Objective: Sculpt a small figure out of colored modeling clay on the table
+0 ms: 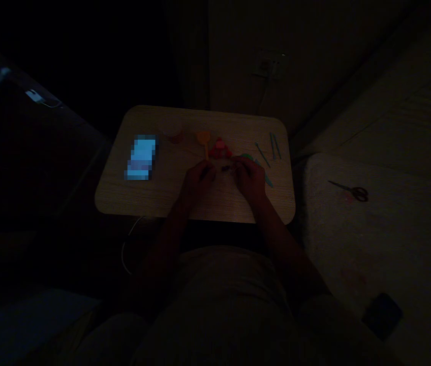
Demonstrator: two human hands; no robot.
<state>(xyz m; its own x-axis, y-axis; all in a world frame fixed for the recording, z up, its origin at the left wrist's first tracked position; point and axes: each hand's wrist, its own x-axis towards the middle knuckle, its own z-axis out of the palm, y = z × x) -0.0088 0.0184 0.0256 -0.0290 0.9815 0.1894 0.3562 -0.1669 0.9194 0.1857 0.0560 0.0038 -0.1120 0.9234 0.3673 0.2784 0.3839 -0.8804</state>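
The scene is very dark. My left hand is closed above the small table, its fingers curled; whatever they may hold is hidden. Opposite it, my right hand has its fingers pinched together, with the grip too dim to read. A small dark piece shows between the hands, close to the right fingertips; whether it is held I cannot tell. Just beyond lies a red shaped piece, with an orange flat-headed tool to its left. A green piece is partly behind my right hand.
A lit phone lies at the table's left, near a clear tub. Several thin blue-green sticks lie at the right. Scissors rest on a pale padded surface beside the table. A wall socket is behind.
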